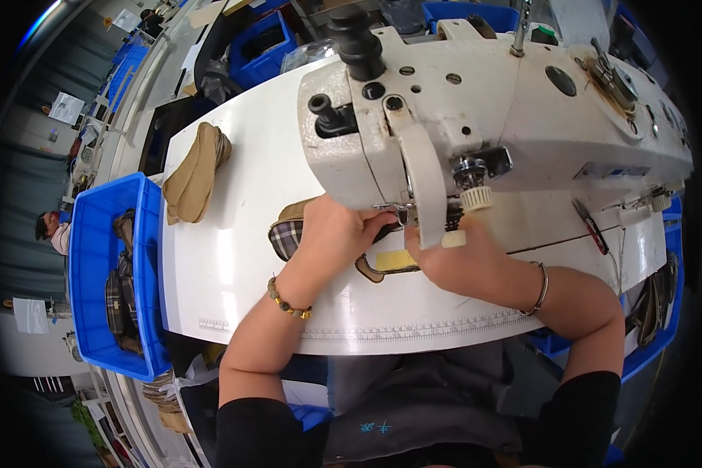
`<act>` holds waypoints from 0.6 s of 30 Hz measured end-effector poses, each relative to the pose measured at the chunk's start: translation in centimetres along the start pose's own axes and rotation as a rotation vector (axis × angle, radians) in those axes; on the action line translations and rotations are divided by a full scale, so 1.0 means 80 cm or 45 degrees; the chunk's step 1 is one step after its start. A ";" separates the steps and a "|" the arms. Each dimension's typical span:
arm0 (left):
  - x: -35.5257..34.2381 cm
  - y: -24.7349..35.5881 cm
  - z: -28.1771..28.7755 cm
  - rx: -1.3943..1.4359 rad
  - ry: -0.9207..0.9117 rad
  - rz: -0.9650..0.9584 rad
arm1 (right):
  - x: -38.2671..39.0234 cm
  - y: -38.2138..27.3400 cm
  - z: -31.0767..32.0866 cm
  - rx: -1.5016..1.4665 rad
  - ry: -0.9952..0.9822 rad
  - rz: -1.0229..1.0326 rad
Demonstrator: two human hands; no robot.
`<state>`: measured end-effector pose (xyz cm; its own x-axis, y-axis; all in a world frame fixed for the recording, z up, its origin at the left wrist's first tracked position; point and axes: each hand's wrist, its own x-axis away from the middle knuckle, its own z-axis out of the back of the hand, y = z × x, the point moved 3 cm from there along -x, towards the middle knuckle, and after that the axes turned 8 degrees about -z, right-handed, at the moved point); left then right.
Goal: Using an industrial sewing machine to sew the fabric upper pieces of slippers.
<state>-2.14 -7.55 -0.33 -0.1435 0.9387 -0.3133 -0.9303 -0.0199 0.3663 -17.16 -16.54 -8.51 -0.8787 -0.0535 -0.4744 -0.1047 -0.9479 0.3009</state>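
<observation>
Head view: below the sewing machine's (476, 101) needle, the left hand (333, 238) has thumb and forefinger clamped on the plaid-lined piece (286, 239). Machine parts block the right hand's (460, 261) fingertips; I cannot tell whether they grip. Left of the machine lie tan pieces (191, 183) and, farther out, a blue bin (153, 273); near its right end, thread snips (590, 226).

On tbl (210, 273), from ctr: sewing m/c (483, 101) 1 o'clock, thread snips (590, 226) 3, cut-pcs stack (191, 175) 10. Bin (150, 269) w/ cloth pcs (121, 300) at 9, beside tbl.
</observation>
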 end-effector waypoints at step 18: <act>-0.004 -0.004 0.002 -0.075 0.156 0.022 | -0.036 0.017 0.069 -0.534 -0.031 -0.055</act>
<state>-1.77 -7.80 -0.23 -0.1963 0.8892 -0.4133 -0.9450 -0.0591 0.3216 -17.38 -15.95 -2.15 -0.8890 -0.0082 -0.4579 0.0523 -0.9951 -0.0837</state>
